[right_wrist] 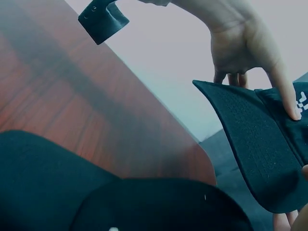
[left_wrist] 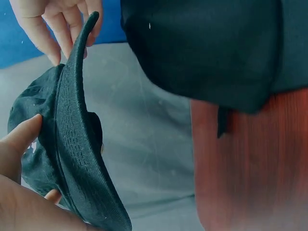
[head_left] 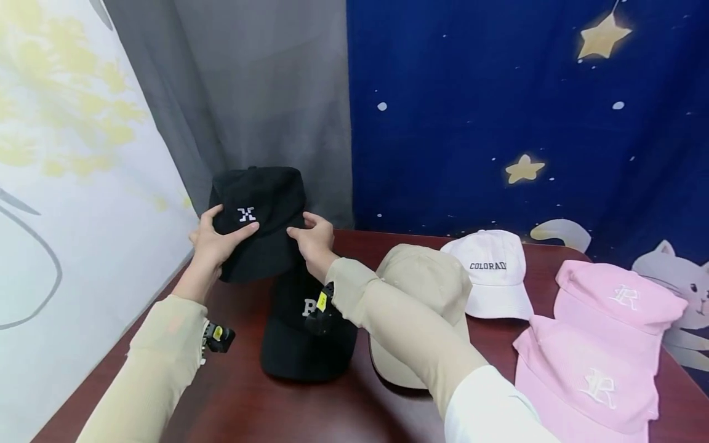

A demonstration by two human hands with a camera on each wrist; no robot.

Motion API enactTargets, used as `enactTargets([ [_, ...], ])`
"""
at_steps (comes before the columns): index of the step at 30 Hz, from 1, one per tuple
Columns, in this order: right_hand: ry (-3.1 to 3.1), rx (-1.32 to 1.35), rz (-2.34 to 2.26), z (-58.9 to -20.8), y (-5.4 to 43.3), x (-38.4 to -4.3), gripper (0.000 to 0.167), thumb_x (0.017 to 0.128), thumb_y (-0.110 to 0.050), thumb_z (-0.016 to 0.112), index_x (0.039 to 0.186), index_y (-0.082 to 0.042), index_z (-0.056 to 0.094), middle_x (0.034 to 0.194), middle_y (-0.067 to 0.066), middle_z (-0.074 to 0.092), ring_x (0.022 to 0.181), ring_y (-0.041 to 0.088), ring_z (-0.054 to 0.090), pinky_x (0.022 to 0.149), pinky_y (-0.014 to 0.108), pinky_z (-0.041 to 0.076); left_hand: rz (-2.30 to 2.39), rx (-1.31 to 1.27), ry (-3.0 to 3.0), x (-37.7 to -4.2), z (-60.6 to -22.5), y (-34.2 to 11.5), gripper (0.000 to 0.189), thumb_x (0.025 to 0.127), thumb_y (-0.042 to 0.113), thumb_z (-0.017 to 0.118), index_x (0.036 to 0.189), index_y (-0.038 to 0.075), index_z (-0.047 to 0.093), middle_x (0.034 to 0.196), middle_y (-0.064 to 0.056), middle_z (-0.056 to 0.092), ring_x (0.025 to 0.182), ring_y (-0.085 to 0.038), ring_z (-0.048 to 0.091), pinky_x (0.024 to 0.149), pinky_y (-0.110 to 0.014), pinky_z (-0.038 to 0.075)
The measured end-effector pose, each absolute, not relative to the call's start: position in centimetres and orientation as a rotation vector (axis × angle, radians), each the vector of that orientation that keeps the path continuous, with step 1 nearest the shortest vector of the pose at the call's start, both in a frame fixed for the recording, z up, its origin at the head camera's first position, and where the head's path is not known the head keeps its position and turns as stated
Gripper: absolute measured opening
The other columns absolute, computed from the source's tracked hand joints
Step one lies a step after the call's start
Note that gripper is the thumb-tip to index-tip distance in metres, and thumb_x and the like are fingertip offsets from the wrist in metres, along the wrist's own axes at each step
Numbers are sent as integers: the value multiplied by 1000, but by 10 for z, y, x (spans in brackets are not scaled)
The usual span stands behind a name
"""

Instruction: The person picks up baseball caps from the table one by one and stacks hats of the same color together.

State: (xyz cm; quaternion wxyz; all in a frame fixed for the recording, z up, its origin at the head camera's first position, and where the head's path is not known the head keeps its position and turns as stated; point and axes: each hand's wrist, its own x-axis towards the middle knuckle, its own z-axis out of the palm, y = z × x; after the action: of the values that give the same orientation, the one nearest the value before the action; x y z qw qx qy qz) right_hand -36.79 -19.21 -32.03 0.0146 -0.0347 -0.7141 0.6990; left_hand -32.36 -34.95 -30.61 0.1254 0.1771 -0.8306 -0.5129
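Observation:
Both hands hold up a black baseball cap [head_left: 266, 191] with a small white emblem, its brim towards the person. My left hand [head_left: 213, 241] grips its left side, thumb pressed on the front beside the emblem [right_wrist: 301, 103] and the other fingers round the edge. At the right side my right hand [head_left: 314, 239] pinches the cap near where brim and crown meet. In the left wrist view the brim [left_wrist: 79, 130] is seen edge-on between the hands. Below, a second black cap [head_left: 310, 351] with a white letter lies on the table, partly covered by the right wrist.
Right of the black caps lie a beige cap [head_left: 415, 277], partly behind the right arm, and a white cap [head_left: 493, 301] with lettering. Two pink caps [head_left: 576, 381] overlap at the right edge. The reddish-brown table [head_left: 232, 394] meets a pale wall panel [head_left: 72, 246] and curtains [head_left: 277, 80].

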Motion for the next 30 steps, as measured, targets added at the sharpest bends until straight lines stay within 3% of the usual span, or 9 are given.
enactTargets([
  [9, -2209, -90, 2173, -321, -161, -366, 47, 74, 7, 70, 117, -12, 64, 108, 2, 62, 103, 17, 54, 82, 29, 46, -1563, 470, -2401, -322, -309, -327, 95, 75, 45, 71, 147, 25, 13, 142, -24, 5, 126, -42, 18, 101, -54, 22],
  [15, -2188, -76, 2223, -321, -133, -362, 46, 72, 8, 70, 114, -10, 65, 103, 3, 61, 78, 13, 53, 57, 24, 44, -1584, 434, -2425, -320, -309, -307, 96, 74, 46, 72, 147, 26, 13, 140, -23, 7, 125, -41, 19, 101, -53, 23],
  [18, -2172, -76, 2263, -320, -122, -358, 46, 72, 10, 70, 114, -9, 64, 99, 4, 59, 66, 12, 49, 51, 23, 40, -1571, 413, -2447, -318, -310, -299, 96, 74, 46, 72, 147, 26, 13, 139, -23, 8, 125, -40, 19, 100, -54, 24],
  [26, -2238, -100, 2289, -328, -99, -345, 47, 74, 7, 68, 117, -10, 58, 99, 7, 57, 76, 16, 55, 62, 32, 49, -1528, 347, -2487, -308, -318, -281, 94, 76, 41, 72, 147, 23, 14, 140, -23, 9, 124, -40, 18, 98, -56, 25],
  [30, -2260, -129, 2304, -336, -91, -337, 48, 74, 7, 68, 118, -10, 55, 100, 10, 55, 80, 19, 55, 60, 32, 49, -1516, 315, -2518, -303, -326, -274, 93, 77, 40, 72, 147, 20, 15, 140, -23, 10, 124, -40, 16, 98, -57, 23],
])
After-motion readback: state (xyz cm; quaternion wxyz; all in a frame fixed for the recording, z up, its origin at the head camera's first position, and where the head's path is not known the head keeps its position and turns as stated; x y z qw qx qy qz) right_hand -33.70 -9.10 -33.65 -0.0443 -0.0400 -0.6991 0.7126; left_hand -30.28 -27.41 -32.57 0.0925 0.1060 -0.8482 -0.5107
